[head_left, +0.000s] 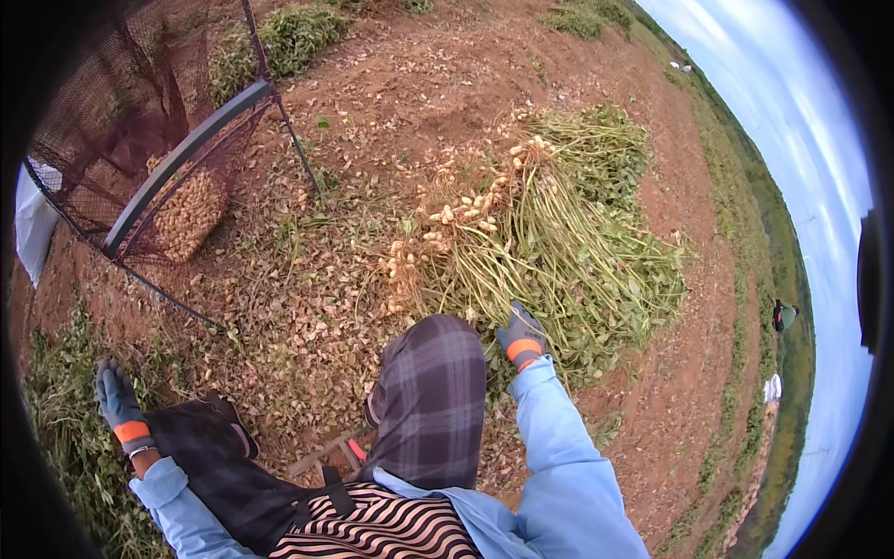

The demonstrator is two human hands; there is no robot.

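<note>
Head view: right hand (520,334), gloved, sat at centre frame, grip pressed into the stems of the peanut plant pile (549,233); whether it had closed around a stalk I could not tell. Left hand (115,395), lower left, grip spread on weeds. Risk: a loose hold could strip pods into the leaf litter, short of the mesh basket (177,177), upper left.

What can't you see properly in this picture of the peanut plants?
- Right hand fingertips: head view, buried in the peanut plant pile, so its grip cannot be told.
- Mesh basket: its far side is cut off by the dark picture rim.
- Distant person: too small to make out.
</note>
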